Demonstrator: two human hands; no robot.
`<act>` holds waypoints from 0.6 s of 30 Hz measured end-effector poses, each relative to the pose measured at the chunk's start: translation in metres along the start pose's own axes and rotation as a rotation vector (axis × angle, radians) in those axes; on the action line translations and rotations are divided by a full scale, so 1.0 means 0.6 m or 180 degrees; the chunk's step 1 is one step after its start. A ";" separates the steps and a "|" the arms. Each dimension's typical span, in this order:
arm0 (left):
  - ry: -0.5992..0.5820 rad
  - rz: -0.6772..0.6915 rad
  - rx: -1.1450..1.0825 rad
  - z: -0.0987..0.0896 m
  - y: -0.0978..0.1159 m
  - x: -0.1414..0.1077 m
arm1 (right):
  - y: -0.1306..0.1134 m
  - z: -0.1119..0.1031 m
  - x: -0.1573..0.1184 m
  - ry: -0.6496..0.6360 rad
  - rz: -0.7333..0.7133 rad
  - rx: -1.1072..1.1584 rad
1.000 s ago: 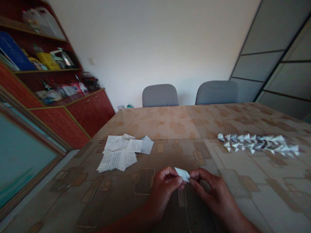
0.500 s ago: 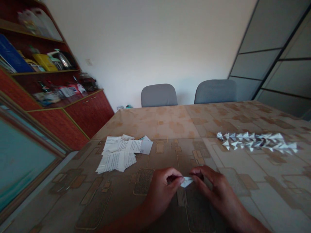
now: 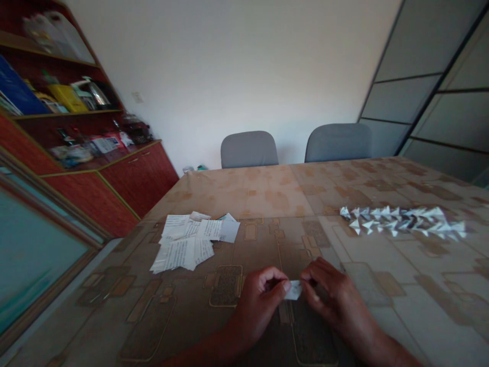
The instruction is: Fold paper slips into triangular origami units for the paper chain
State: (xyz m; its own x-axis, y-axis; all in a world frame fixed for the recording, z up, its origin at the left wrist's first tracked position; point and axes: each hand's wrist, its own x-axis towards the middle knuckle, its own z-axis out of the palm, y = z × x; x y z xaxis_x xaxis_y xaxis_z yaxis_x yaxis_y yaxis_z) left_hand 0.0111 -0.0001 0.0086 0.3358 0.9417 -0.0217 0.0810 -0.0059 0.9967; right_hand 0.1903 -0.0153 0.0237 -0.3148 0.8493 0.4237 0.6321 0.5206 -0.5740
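Note:
A small white piece of paper (image 3: 294,290) is held just above the table near its front edge. My left hand (image 3: 260,300) pinches its left end between thumb and index finger. At its right end, the fingertips of my right hand (image 3: 336,298) close on the paper. Farther left lies a loose pile of printed paper pieces (image 3: 187,242). Two rows of folded paper pieces (image 3: 401,221) with pointed tips stand on the right part of the table.
The patterned tablecloth (image 3: 252,193) covers the large table. Two grey chairs (image 3: 249,149) stand behind its far edge. On the left is a red-brown cabinet (image 3: 133,178) with bottles, a kettle and other items on its shelves.
The small paper has turned between my fingers and now shows a squarer face instead of a pointed one. My right hand's fingers have shifted slightly.

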 end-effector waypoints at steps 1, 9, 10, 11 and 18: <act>-0.0009 0.0067 0.0135 -0.001 0.001 0.000 | 0.002 0.001 0.000 -0.0003 -0.0006 -0.0010; -0.0011 0.0043 0.0487 -0.009 0.016 0.000 | 0.014 -0.016 0.006 -0.0295 0.0350 0.0305; -0.0037 -0.0095 0.0323 -0.009 0.015 0.001 | 0.017 -0.020 0.007 -0.0265 0.0470 0.0393; -0.0038 -0.0206 0.0161 -0.009 0.014 0.002 | 0.019 -0.024 0.007 -0.0215 0.0599 0.0490; 0.0290 -0.0498 -0.0402 -0.002 -0.002 0.007 | 0.020 -0.001 -0.005 -0.0155 0.1119 0.1874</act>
State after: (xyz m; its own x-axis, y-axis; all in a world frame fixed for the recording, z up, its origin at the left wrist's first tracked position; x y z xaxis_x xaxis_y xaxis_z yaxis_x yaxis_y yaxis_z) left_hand 0.0113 0.0042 0.0077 0.2416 0.9544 -0.1753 0.0054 0.1793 0.9838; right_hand 0.1992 -0.0117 0.0160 -0.2017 0.9723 0.1184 0.2169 0.1622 -0.9626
